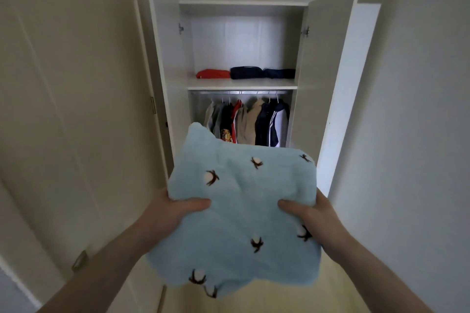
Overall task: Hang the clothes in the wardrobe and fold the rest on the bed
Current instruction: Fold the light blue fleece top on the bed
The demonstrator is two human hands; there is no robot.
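A folded light-blue fleece blanket (241, 201) with small brown-and-white cotton motifs is held up in front of me. My left hand (175, 209) grips its left edge, thumb on top. My right hand (311, 213) grips its right edge the same way. Straight ahead stands the open white wardrobe (241, 2). On its shelf (241, 83) lie a folded red garment (212, 73) and folded navy garments (263, 73). Below, several clothes (248, 119) hang on hangers from the rail (241, 92).
Both wardrobe doors stand open, the left door (157, 46) and the right door (328, 58). A cream room door (63, 109) fills the left side. A plain white wall (419, 109) is on the right. Pale yellow floor (330, 295) shows below the blanket.
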